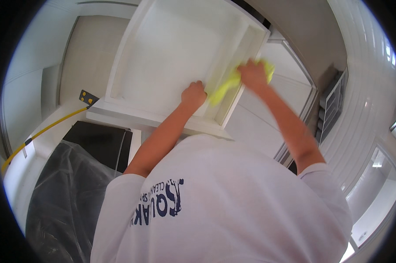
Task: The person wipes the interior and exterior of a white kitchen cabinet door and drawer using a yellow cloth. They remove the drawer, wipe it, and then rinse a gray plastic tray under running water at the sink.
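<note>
A yellow cloth (229, 86), blurred in places, hangs from my right hand (253, 75), which is shut on it over the right side wall of a white box-like cabinet or drawer (171, 56). The cloth's loose end trails down and left, inside a narrow compartment by that wall. My left hand (194, 95), fingers curled, is at the lower part of the white interior, near a thin divider. Whether it grips the divider's end or anything else is hidden.
Below left stands a black appliance (96, 133) partly under clear plastic sheeting (69, 184). A yellow hose or cable (56, 123) runs to a dark plate with yellow round parts (87, 97). At the right are a grey rack (332, 102) and glossy white panelling (359, 108).
</note>
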A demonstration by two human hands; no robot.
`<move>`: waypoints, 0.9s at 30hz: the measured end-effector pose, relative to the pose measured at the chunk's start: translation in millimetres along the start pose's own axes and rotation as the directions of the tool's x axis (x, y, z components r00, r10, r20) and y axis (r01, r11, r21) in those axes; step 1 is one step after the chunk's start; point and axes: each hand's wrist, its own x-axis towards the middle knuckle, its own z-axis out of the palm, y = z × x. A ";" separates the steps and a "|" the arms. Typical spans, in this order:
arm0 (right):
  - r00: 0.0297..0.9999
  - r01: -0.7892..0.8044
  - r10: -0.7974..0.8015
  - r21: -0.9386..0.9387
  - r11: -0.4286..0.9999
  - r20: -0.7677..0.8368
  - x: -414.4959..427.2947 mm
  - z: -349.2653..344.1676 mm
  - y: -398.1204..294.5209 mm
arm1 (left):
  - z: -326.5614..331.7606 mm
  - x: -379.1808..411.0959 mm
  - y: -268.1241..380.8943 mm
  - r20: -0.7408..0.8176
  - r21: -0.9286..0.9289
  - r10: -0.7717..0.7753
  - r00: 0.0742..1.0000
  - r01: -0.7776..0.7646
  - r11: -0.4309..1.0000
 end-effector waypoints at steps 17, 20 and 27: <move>0.974 0.224 -0.224 -0.014 0.975 -0.028 -38.8 46.0 -66.6 | 4.3 2.0 -10.1 -0.022 0.036 0.037 0.999 -0.036 0.999; 0.904 0.339 -0.367 0.157 0.928 0.220 -63.1 26.4 -90.4 | 8.4 5.6 -12.5 -0.038 0.020 0.022 0.999 -0.021 1.000; 0.661 0.197 -0.131 -0.002 0.980 0.739 -30.7 62.1 -147.8 | 4.4 -1.8 -10.3 0.020 0.074 0.010 1.000 -0.012 0.997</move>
